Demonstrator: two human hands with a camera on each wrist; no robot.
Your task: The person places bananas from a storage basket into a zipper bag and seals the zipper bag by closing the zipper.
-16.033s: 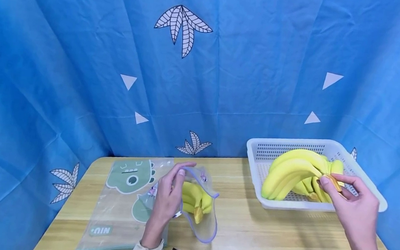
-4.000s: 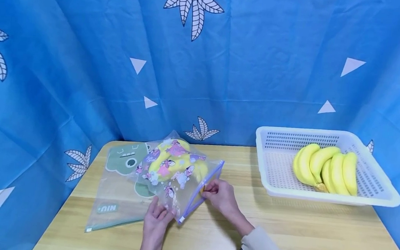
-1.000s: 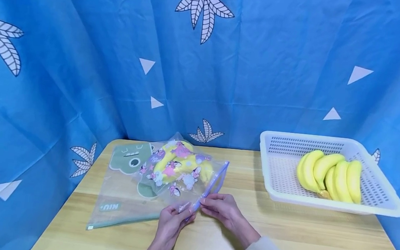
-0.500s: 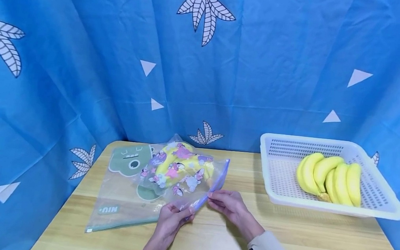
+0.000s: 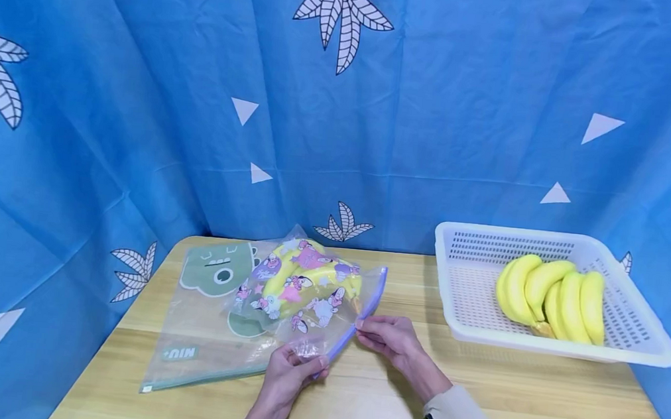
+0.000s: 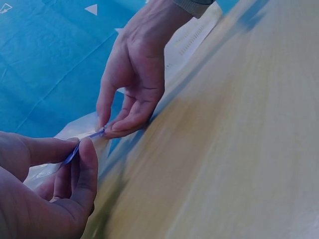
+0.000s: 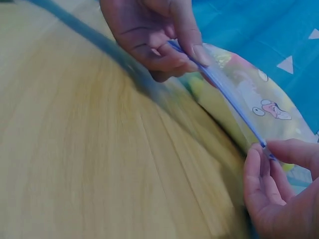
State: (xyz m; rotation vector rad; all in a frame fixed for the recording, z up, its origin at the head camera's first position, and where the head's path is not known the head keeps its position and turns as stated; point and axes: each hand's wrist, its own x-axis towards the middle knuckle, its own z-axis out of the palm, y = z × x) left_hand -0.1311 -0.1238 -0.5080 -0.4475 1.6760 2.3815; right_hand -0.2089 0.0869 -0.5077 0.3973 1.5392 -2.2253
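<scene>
A clear zip bag (image 5: 320,311) printed with pink and purple cartoon figures lies near the table's left half, with yellow bananas (image 5: 278,284) inside it. Its purple zip edge (image 7: 232,99) faces the right. My left hand (image 5: 287,378) pinches the near end of that edge between thumb and fingers. Farther along the same edge, my right hand (image 5: 392,341) pinches the zip strip, its fingertips hiding the slider if it is there. The edge runs taut and straight between both hands in the right wrist view.
Under the printed bag lies a larger flat clear bag (image 5: 205,331) with a green dinosaur print and a green zip edge. A white basket (image 5: 462,334) at the right holds a bunch of bananas (image 5: 569,303). Behind the table hangs a blue curtain (image 5: 439,125).
My right hand has slid along the purple zip edge, away from my left hand, and the bag's mouth there has flattened. Bananas went from the basket into the bag since the oldest frame.
</scene>
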